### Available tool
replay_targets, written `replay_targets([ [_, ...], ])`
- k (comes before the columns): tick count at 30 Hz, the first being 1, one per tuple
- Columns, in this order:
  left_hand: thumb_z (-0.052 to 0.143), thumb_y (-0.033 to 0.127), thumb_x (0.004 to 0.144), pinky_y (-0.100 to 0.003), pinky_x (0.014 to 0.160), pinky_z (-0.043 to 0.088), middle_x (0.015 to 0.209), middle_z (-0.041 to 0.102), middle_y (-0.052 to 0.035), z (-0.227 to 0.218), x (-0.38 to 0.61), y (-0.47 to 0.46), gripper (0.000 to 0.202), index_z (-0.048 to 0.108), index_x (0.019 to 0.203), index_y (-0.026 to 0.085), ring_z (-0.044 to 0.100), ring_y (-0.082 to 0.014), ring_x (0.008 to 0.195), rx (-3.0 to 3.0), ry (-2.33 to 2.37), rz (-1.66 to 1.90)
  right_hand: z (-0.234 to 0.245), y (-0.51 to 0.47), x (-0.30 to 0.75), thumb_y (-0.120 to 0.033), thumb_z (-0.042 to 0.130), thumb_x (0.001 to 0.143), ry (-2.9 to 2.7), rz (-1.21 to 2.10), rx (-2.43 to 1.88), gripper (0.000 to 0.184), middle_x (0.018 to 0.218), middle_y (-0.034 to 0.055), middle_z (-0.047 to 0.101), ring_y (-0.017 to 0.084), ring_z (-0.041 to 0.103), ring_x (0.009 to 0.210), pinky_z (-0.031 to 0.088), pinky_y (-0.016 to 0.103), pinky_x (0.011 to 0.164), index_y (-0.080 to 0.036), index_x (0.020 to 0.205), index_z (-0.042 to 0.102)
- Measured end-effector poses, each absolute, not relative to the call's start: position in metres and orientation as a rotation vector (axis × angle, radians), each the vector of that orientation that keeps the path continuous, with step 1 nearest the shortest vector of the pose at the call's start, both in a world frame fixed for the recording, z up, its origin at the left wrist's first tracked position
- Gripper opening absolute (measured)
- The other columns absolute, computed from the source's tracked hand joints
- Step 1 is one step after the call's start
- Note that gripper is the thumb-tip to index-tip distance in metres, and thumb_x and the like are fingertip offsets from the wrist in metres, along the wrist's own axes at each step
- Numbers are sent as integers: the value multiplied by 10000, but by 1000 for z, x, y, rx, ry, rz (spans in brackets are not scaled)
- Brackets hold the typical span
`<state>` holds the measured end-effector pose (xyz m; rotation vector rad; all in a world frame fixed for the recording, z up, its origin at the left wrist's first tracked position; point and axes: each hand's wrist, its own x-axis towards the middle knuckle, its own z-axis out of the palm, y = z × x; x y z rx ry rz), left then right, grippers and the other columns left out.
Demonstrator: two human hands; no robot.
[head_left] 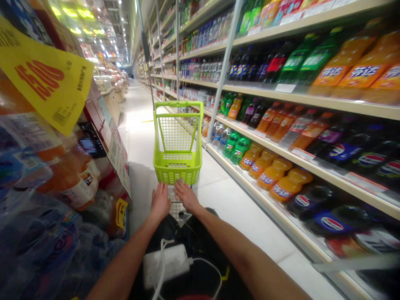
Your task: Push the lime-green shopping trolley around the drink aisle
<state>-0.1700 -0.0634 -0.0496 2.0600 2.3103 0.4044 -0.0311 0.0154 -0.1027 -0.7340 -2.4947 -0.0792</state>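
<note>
Palms of left hand and right hand lie flat, fingers together, on green cart, lower centre; even pressure should keep it straight.

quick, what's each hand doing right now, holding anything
Left hand: palm down on the near end of the green cart, grip cannot be told.
Right hand: same, palm down on the cart beside it, grip cannot be told.

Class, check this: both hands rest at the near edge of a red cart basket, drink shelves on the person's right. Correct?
No: the basket is lime green, not red, as the head view shows. The left hand and right hand do rest at its near edge, drink shelves to the right.
</note>
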Motion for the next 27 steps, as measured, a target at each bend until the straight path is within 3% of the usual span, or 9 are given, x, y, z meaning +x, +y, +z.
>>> replay_targets([
  [3, 454, 140, 731, -459, 1066, 221, 1444, 263, -151, -51, -169, -63, 632, 287, 1338, 90, 211, -254, 1336, 2055, 2347, 308, -91, 9, -17, -196, 485, 867, -2361, -146, -671, 307, 1270, 120, 516, 225, 336, 1285, 358, 436, 1000, -156, 1159, 568],
  [7, 447, 147, 730, -481, 1066, 203, 1451, 245, -154, -44, -162, -57, 634, 285, 1339, 77, 196, -257, 1341, 2090, 2360, 273, -61, 14, -6, -208, 454, 882, -2183, -234, -684, 348, 1330, 92, 457, 203, 239, 1328, 267, 442, 1057, -201, 1225, 515],
  [11, 443, 132, 717, -472, 1075, 186, 1457, 233, -143, -31, -147, -52, 652, 280, 1347, 85, 186, -247, 1346, 2134, 2327, 247, -62, 31, -8, -172, 438, 885, -2142, -273, -775, 344, 1331, 94, 455, 206, 247, 1326, 219, 476, 1064, -198, 1219, 517],
  [15, 444, 139, 719, -466, 1085, 161, 1464, 220, -129, -28, -134, -52, 660, 272, 1355, 101, 170, -242, 1351, 2208, 2252, 205, -96, 36, -14, -195, 469, 876, -2253, -210, -834, 323, 1324, 102, 463, 221, 306, 1300, 247, 490, 1045, -193, 1192, 540],
  [20, 448, 149, 722, -470, 1085, 152, 1459, 231, -139, -38, -134, -53, 651, 285, 1350, 102, 179, -250, 1348, 2271, 2227, 146, -122, 25, -3, -172, 483, 864, -2325, -143, -945, 280, 1249, 125, 535, 235, 406, 1236, 362, 457, 973, -168, 1121, 594],
  [23, 448, 142, 712, -472, 1082, 160, 1459, 229, -142, -38, -135, -51, 653, 293, 1345, 99, 181, -249, 1347, 2284, 2233, 151, -105, 19, 9, -202, 485, 866, -2250, -153, -909, 305, 1254, 130, 530, 221, 396, 1246, 361, 427, 981, -166, 1155, 575],
  [27, 428, 120, 705, -472, 1086, 156, 1469, 204, -129, -27, -131, -44, 668, 273, 1354, 89, 160, -241, 1354, 2303, 2252, 193, -62, 22, 17, -216, 462, 878, -2097, -233, -862, 346, 1324, 103, 463, 199, 297, 1306, 264, 426, 1046, -198, 1218, 524],
])
